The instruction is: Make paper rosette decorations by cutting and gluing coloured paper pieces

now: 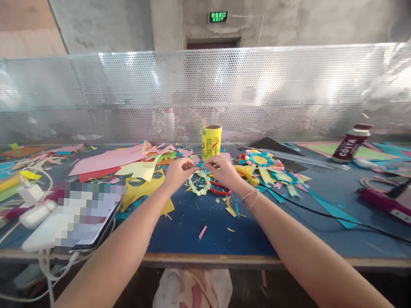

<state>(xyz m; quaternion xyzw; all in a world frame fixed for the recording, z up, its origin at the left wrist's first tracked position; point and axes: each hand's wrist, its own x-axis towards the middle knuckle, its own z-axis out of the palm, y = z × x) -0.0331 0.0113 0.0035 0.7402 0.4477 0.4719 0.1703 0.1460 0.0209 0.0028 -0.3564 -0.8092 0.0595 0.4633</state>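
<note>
Over the middle of the table my left hand [180, 174] and my right hand [222, 170] come close together, fingertips pinched. Whatever lies between their fingers is too small to make out; bits of blue paper show near the fingertips. Just below the hands lies a pale yellow-green paper ring [200, 183] with a jagged edge. Red loop handles [221, 190], like those of scissors, are partly hidden by my right wrist. A yellow roll [211, 142] stands upright behind the hands. Right of my right hand are a yellow tool [249, 174] and a colourful paper rosette [260, 159].
Cut paper, including a pink sheet [110, 160] and a yellow sheet [141, 191], covers the left. A phone [99, 212] and white cables lie near the front edge. A black cable [314, 209] crosses toward a purple power strip [388, 206]. A dark bottle [352, 143] stands back right.
</note>
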